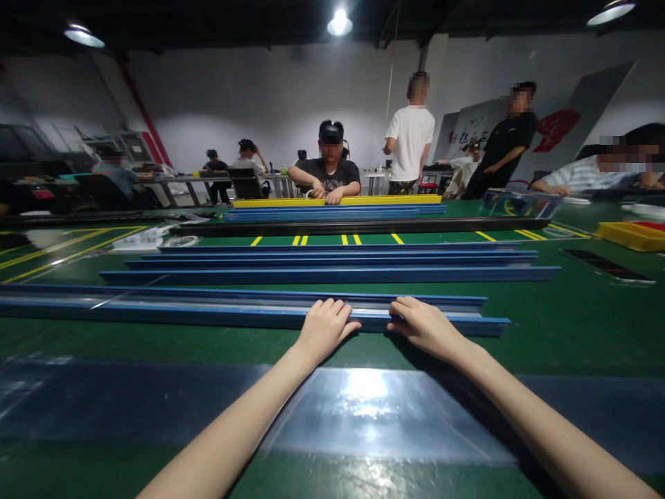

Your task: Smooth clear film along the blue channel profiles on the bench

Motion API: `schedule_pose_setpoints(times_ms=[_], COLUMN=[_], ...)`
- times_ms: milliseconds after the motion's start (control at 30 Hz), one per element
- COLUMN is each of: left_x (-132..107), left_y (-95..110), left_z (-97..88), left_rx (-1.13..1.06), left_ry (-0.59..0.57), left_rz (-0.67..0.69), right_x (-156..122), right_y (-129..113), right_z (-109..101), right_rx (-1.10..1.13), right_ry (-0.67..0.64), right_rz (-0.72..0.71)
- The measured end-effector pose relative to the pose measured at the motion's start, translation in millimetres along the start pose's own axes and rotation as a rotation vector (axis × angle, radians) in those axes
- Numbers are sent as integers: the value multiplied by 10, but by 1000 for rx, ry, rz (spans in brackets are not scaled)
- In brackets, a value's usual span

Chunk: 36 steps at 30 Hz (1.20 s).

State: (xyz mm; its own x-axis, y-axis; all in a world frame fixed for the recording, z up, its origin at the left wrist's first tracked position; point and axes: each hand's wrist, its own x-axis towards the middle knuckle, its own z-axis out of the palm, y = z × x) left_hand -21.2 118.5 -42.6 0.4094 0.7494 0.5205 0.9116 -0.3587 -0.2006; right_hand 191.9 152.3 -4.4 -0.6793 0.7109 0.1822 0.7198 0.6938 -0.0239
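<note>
A long blue channel profile [208,312] lies across the green table in front of me, with a clear glossy strip showing along its inside. My left hand [328,322] is on its near rail, fingers bent over into the channel and thumb in front. A little to the right, my right hand [418,320] grips the same profile with curled fingers; its fingertips are partly hidden. Between the hands a short stretch of rail is visible. Closer to me, a wide transparent plastic sheet [364,416] lies flat under my forearms and reflects the lamp.
More blue profiles [332,275] lie parallel beyond, then a black profile [364,226] and a yellow one [384,201]. A co-worker [332,170] handles the yellow one. At right are a phone [605,265] and a yellow tray [623,237]. Other people sit or stand behind.
</note>
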Motion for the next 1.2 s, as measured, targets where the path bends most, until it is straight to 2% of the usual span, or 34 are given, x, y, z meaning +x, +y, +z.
schedule_pose_setpoints(times_ms=[367, 567, 833, 1033, 1200], left_x=[2, 20, 96, 166, 221], left_y=[-9, -2, -16, -9, 49], left_z=[-40, -75, -212, -252, -177], left_rx=[-26, -3, -37, -111, -89], left_ry=[9, 3, -148, -254, -245], left_rz=[19, 31, -19, -24, 34], right_x=[-11, -148, -389, -363, -323], right_y=[71, 275, 680, 776, 838], right_z=[-33, -109, -170, -127, -76], right_rx=[-38, -83, -84, -20, 110], right_ry=[-19, -50, -88, -116, -153], right_rz=[-7, 60, 171, 167, 134])
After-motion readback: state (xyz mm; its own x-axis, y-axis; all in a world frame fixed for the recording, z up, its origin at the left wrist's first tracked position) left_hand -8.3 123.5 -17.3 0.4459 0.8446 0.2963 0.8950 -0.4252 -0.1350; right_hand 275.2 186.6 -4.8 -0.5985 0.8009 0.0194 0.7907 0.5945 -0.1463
